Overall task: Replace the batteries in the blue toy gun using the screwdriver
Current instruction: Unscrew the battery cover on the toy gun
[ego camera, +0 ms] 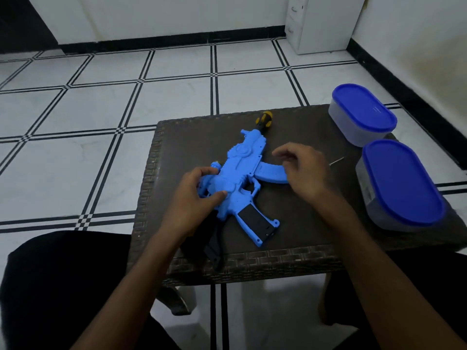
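Blue toy gun (238, 173) lies flat — left hand (194, 195) grips its body — right hand (302, 170) loosely curled beside the magazine

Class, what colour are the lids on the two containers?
Both lids are blue, seen best in the head view.

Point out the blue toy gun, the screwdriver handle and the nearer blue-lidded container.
blue plastic toy gun (240, 170), head view, middle body.
yellow-and-black screwdriver handle (264, 119), head view, handle end.
nearer blue-lidded oval container (401, 183), head view, lid centre.

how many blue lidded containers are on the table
2: one container at the table's far right corner, the other container just nearer along the right edge. None appears hidden.
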### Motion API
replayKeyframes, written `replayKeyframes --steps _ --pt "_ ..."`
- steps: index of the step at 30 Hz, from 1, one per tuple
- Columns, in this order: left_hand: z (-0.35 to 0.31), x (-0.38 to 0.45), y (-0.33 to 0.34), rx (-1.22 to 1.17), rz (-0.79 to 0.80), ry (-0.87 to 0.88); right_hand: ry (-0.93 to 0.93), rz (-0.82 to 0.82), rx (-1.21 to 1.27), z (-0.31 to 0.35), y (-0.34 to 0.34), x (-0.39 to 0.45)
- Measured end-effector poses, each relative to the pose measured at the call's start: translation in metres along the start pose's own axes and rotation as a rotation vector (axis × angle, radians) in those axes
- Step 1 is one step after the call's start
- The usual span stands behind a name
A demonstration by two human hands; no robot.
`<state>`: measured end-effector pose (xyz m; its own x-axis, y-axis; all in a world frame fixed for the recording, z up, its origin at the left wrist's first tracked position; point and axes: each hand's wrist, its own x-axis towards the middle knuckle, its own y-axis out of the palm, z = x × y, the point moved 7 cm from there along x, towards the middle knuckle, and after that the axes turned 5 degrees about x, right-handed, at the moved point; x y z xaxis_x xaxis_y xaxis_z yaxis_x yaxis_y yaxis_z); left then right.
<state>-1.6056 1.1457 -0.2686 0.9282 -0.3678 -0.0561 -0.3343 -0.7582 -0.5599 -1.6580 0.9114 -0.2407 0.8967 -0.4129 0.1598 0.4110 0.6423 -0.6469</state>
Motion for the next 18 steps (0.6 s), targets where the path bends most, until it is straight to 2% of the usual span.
replayKeyframes --steps 2,4,8,12,18 --pt "-0.004 -0.004 0.002 0.138 0.005 0.071 0.033 0.029 -0.146 -0.007 -0.010 0.001" --pt "-0.012 -0.007 0.008 0.262 0.026 0.137 0.079 0.136 -0.312 -0.016 -0.015 0.000" --pt "-0.022 -0.016 0.020 0.383 0.062 0.132 0.114 0.325 -0.493 -0.028 -0.018 -0.007" --pt "-0.025 -0.024 0.028 0.445 0.064 0.145 0.107 0.359 -0.517 -0.037 -0.021 -0.012" --pt "-0.019 -0.027 0.028 0.414 0.077 0.154 -0.014 0.351 -0.448 -0.038 -0.021 -0.017"
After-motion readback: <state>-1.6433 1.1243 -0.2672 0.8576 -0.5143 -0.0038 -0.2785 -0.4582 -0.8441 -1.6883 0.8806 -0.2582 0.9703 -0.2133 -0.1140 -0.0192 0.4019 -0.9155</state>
